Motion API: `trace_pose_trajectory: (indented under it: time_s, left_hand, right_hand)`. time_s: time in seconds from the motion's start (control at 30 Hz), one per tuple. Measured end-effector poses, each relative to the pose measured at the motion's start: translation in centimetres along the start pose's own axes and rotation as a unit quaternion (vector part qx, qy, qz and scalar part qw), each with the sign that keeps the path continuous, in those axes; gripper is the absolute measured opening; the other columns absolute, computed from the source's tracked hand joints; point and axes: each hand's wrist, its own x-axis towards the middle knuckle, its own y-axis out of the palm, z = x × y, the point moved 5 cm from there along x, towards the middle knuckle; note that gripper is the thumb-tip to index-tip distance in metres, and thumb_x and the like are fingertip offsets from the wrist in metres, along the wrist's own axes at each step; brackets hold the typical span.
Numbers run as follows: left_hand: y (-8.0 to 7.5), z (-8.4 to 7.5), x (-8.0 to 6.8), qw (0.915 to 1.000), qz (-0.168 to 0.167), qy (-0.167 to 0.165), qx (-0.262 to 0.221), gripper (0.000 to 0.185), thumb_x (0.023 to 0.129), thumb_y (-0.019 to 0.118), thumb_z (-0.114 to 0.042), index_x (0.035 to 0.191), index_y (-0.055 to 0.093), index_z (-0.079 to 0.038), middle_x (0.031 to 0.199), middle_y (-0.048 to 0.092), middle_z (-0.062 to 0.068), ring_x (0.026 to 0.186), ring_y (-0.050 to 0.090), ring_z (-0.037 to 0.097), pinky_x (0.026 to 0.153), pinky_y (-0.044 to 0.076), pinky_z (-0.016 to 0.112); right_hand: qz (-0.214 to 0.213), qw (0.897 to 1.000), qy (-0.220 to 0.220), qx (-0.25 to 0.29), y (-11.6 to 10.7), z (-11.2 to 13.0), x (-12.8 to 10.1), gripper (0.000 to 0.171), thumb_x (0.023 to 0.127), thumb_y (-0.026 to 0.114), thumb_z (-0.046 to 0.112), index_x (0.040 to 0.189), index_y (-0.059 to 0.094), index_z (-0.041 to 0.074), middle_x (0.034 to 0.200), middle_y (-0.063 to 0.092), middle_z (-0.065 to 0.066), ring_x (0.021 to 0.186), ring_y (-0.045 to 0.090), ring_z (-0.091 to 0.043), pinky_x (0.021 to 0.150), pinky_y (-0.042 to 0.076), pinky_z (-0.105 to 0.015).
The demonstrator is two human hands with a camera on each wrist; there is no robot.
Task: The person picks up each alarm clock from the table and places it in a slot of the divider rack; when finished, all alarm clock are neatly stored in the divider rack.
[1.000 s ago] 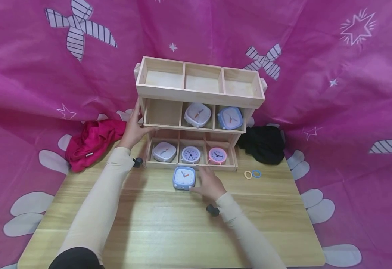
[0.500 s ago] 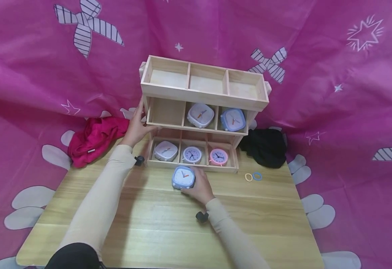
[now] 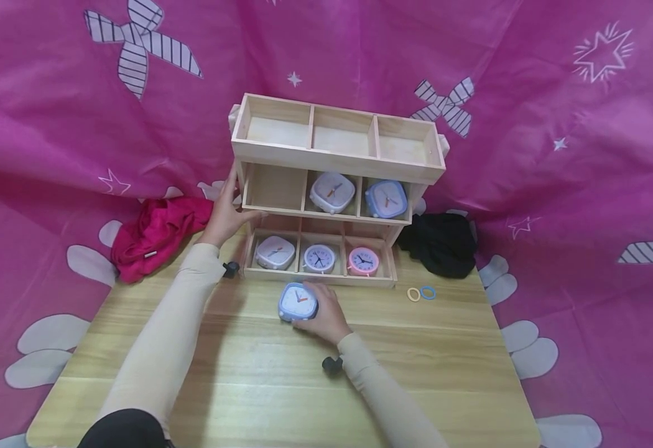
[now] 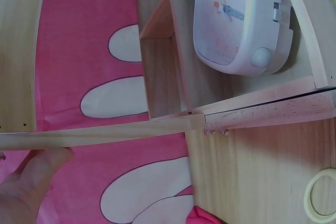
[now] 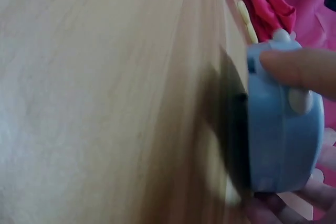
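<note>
Five clocks are found shelved in the wooden rack (image 3: 338, 163), the middle tier's left compartment unfilled — a sixth, the blue clock (image 3: 298, 302), is gripped on the table (image 3: 427, 361) by the right hand (image 3: 323, 317), the left hand (image 3: 224, 214) clasping the rack's side.

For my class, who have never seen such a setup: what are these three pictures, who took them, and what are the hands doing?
A person wears three cameras: one on the head, one on each wrist. The head view looks down on a wooden table with a three-tier wooden shelf holding five small clocks. The right hand grips a blue clock on the table; the right wrist view shows that clock close up. The left hand holds the shelf's left side; its wrist view shows the shelf's edge and a white clock. Red cloth, black cloth and two small rings lie nearby.
</note>
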Motion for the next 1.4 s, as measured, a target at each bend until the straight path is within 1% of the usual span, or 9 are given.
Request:
trace_pose_trajectory:
  time_s: [0.17, 0.3, 0.47, 0.6, 0.73, 0.97, 1.07, 1.2, 1.4]
  left_hand:
    - [-0.2, 0.0, -0.1, 1.0, 0.001, -0.003, 0.001, 0.137, 0.077, 0.092, 0.007, 0.172, 0.006, -0.043, 0.173, 0.024, 0.019, 0.152, 0.037, 0.053, 0.118, 0.045, 0.07]
    - [-0.4, 0.0, -0.3, 1.0, 0.001, 0.0, 0.004, 0.137, 0.077, 0.092, 0.006, 0.172, 0.006, -0.041, 0.173, 0.023, 0.02, 0.151, 0.037, 0.055, 0.117, 0.045, 0.07]
    - [-0.5, 0.1, -0.7, 0.9999, -0.001, 0.002, 0.01, 0.136, 0.077, 0.092, 0.005, 0.173, 0.006, -0.039, 0.172, 0.024, 0.022, 0.15, 0.037, 0.056, 0.116, 0.046, 0.071]
    - [-0.7, 0.2, -0.8, 0.9999, 0.0, 0.003, 0.016, 0.134, 0.079, 0.09, 0.006, 0.173, 0.004, -0.035, 0.173, 0.022, 0.022, 0.151, 0.035, 0.058, 0.116, 0.046, 0.071]
    - [-0.9, 0.4, -0.8, 0.9994, -0.001, 0.006, 0.034, 0.128, 0.082, 0.084, 0.01, 0.174, 0.004, -0.031, 0.173, 0.021, 0.026, 0.152, 0.035, 0.059, 0.116, 0.046, 0.072]
    - [-0.9, 0.2, -0.5, 0.9992, -0.006, 0.024, 0.032, 0.126, 0.082, 0.082, 0.012, 0.174, 0.006, -0.028, 0.168, 0.031, 0.029, 0.149, 0.042, 0.053, 0.112, 0.05, 0.072]
    - [-0.8, 0.1, -0.4, 0.9996, -0.003, 0.016, 0.025, 0.127, 0.082, 0.085, 0.008, 0.174, 0.005, -0.03, 0.171, 0.027, 0.026, 0.149, 0.04, 0.056, 0.11, 0.051, 0.072]
    - [-0.4, -0.5, -0.5, 0.9998, 0.006, 0.0, 0.017, 0.128, 0.083, 0.087, 0.006, 0.174, 0.003, -0.028, 0.174, 0.02, 0.025, 0.15, 0.035, 0.061, 0.113, 0.049, 0.073]
    - [-0.3, -0.3, -0.3, 0.9995, -0.001, 0.023, 0.022, 0.129, 0.081, 0.09, 0.004, 0.174, 0.006, -0.029, 0.17, 0.027, 0.026, 0.151, 0.038, 0.053, 0.116, 0.047, 0.072]
  right_hand:
    - [0.033, 0.999, 0.002, 0.006, -0.3, 1.7, -0.1, 0.096, 0.067, 0.101, 0.032, 0.151, 0.058, 0.015, 0.151, 0.061, -0.006, 0.14, 0.054, -0.031, 0.12, 0.048, -0.053]
    - [0.027, 0.999, -0.019, 0.008, -1.5, 3.9, 0.6, 0.089, 0.068, 0.101, 0.033, 0.147, 0.062, 0.018, 0.15, 0.063, -0.004, 0.141, 0.054, -0.029, 0.122, 0.047, -0.052]
    - [-0.037, 0.996, -0.077, 0.033, -4.7, 8.3, 3.4, 0.072, 0.067, 0.102, 0.031, 0.129, 0.068, 0.017, 0.15, 0.063, -0.006, 0.144, 0.054, -0.029, 0.127, 0.041, -0.054]
    - [-0.115, 0.984, -0.133, 0.031, -7.6, 11.5, 6.5, 0.058, 0.068, 0.101, 0.028, 0.111, 0.066, 0.014, 0.151, 0.06, -0.01, 0.14, 0.055, -0.031, 0.122, 0.046, -0.053]
    - [-0.178, 0.971, -0.157, -0.004, -9.6, 13.9, 9.8, 0.054, 0.07, 0.1, 0.029, 0.106, 0.063, 0.012, 0.151, 0.059, -0.013, 0.14, 0.053, -0.033, 0.121, 0.047, -0.05]
    - [-0.226, 0.962, -0.128, -0.087, -10.2, 16.1, 14.5, 0.052, 0.074, 0.096, 0.038, 0.105, 0.063, 0.013, 0.147, 0.062, -0.011, 0.134, 0.056, -0.033, 0.118, 0.048, -0.05]
    - [-0.239, 0.956, -0.109, -0.131, -9.8, 16.3, 16.0, 0.049, 0.075, 0.094, 0.041, 0.106, 0.066, 0.016, 0.143, 0.064, -0.008, 0.13, 0.058, -0.032, 0.115, 0.048, -0.048]
    - [-0.26, 0.945, -0.084, -0.182, -9.4, 16.2, 17.3, 0.044, 0.076, 0.091, 0.043, 0.105, 0.069, 0.02, 0.139, 0.067, -0.004, 0.129, 0.06, -0.03, 0.111, 0.048, -0.047]
    - [-0.259, 0.933, -0.063, -0.24, -9.1, 15.9, 18.3, 0.044, 0.08, 0.089, 0.051, 0.108, 0.071, 0.022, 0.144, 0.065, -0.002, 0.136, 0.056, -0.031, 0.11, 0.048, -0.049]
